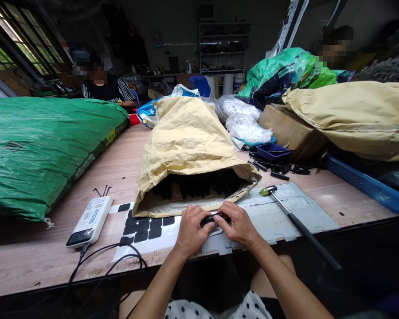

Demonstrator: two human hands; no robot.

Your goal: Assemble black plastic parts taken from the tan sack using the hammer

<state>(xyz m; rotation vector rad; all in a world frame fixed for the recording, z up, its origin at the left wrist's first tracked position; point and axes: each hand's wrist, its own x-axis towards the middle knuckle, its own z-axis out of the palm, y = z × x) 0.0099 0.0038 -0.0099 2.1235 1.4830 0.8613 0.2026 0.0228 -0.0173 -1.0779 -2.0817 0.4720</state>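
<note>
Open sack mouth [199,184] beyond hands [212,226]

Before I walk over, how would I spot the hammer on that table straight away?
Find the open tan sack mid-table. Just right of its mouth, the hammer slants across a pale flat sheet, its handle jutting past the near edge. Its yellow-green tip and long handle set it apart from the small black pieces beyond.

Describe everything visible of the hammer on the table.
The hammer has a short dark metal head with a yellow-green face at its left end, a slim silver shaft and a long black grip. It lies diagonally, head away from the person, on the grey sheet, its grip end jutting past the table's front edge. Neither hand touches it.
</note>
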